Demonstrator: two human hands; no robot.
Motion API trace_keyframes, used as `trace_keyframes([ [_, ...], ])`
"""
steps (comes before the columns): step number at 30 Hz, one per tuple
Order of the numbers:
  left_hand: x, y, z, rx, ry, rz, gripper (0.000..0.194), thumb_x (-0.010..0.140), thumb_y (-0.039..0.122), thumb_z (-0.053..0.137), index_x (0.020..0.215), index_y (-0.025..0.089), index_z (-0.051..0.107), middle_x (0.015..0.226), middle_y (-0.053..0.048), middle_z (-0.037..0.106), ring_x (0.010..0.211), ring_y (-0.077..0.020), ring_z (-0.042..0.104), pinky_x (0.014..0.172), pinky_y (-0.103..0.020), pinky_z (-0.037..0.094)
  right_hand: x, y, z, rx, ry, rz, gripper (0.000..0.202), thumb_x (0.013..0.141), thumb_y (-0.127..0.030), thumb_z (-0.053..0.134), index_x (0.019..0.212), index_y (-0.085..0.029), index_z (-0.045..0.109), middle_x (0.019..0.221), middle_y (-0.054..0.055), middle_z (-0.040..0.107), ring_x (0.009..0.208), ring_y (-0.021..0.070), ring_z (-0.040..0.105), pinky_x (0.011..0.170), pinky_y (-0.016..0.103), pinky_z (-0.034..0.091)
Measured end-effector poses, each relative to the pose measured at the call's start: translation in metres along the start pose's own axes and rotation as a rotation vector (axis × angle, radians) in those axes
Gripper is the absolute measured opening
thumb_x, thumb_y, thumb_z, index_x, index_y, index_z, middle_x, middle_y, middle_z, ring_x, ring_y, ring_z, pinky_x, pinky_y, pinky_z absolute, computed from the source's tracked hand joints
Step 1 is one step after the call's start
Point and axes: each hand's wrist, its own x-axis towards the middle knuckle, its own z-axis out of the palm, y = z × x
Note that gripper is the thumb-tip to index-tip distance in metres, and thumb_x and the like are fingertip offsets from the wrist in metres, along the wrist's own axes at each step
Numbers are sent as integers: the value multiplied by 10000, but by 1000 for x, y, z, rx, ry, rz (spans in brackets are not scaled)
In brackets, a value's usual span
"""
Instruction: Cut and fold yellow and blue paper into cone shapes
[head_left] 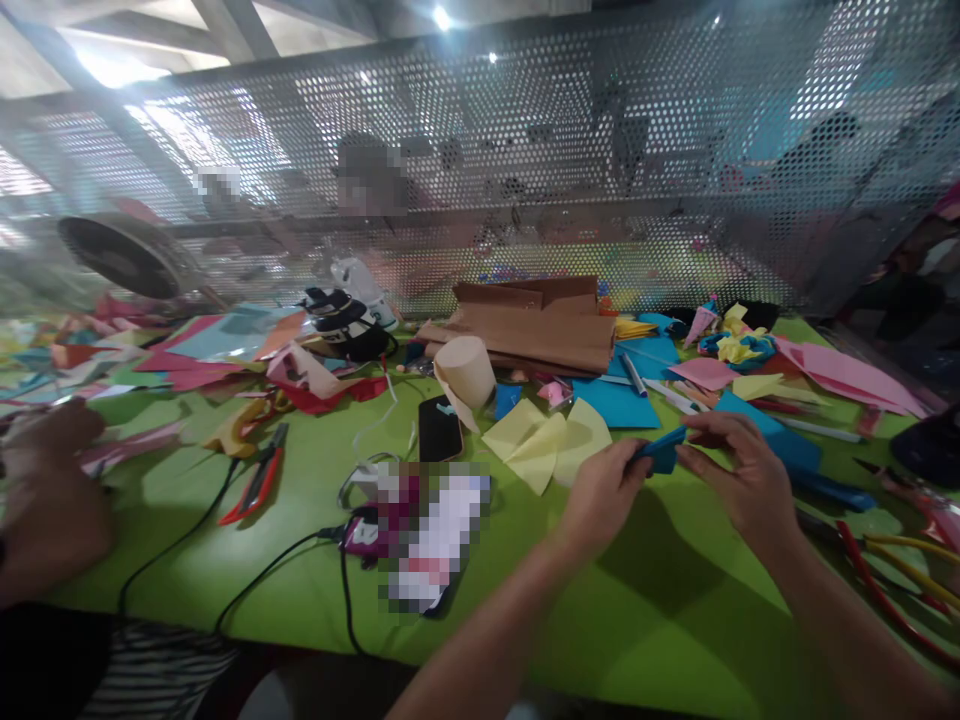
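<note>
A small folded piece of blue paper (663,452) is held above the green table between my two hands. My left hand (602,497) pinches its left end with thumb and fingers. My right hand (739,470) grips the other end, at the upper right. Just beyond lie yellow paper pieces (536,440), some creased. Larger blue paper sheets (772,435) rest behind and beside my right hand, with a marker (634,375) on the blue sheets further back.
A co-worker's arm (52,490) is at the far left. Orange-handled cutters (259,480), a dark phone (440,430), a pixelated bright phone (442,540) and cables lie left of me. Red and yellow pliers handles (892,560) lie right. Brown paper (525,335) and a perforated screen (525,150) stand behind.
</note>
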Motion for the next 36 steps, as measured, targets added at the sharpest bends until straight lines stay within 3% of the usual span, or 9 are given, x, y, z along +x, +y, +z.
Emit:
trace_keyframes([
  [6,-1,1,0,-26,-17,-49,225,1005,241,507,1095,174,703,978,-68,741,853,-198,651,752,-281,462,1,-2,0,-108,45,-197,150,897,-278,749,1043,-311,748,1053,49,657,946,234,659,832,415,578],
  [10,-1,1,0,-61,-17,-62,233,1008,263,514,1114,172,702,991,-75,740,861,-204,648,760,-287,466,0,1,0,-142,61,-220,109,893,-253,751,991,-298,732,1036,48,665,986,244,660,850,417,564],
  [15,0,-1,1,-31,-29,-48,225,1006,264,522,1125,178,692,1012,-81,735,889,-213,649,799,-299,473,-2,3,-1,-61,5,-92,94,867,-294,775,877,-283,682,893,16,670,819,209,626,730,362,521],
  [22,0,1,0,-2,-62,-51,229,1015,280,515,1123,171,685,1019,-94,732,896,-232,652,806,-321,482,-1,12,-1,149,-174,253,297,822,-412,813,1066,-274,714,898,14,680,784,190,605,685,325,486],
  [29,0,2,0,-13,-62,-57,219,1006,266,529,1144,184,678,1065,-92,739,952,-240,661,852,-329,496,0,5,0,86,-161,241,186,831,-420,794,899,-254,742,845,10,681,749,174,564,677,306,453],
  [36,-1,4,1,-8,-83,-59,233,1026,292,504,1121,182,687,1016,-80,738,895,-222,657,797,-306,486,-1,0,1,10,-105,270,242,841,-486,763,832,-248,715,752,2,659,688,172,556,633,298,438],
])
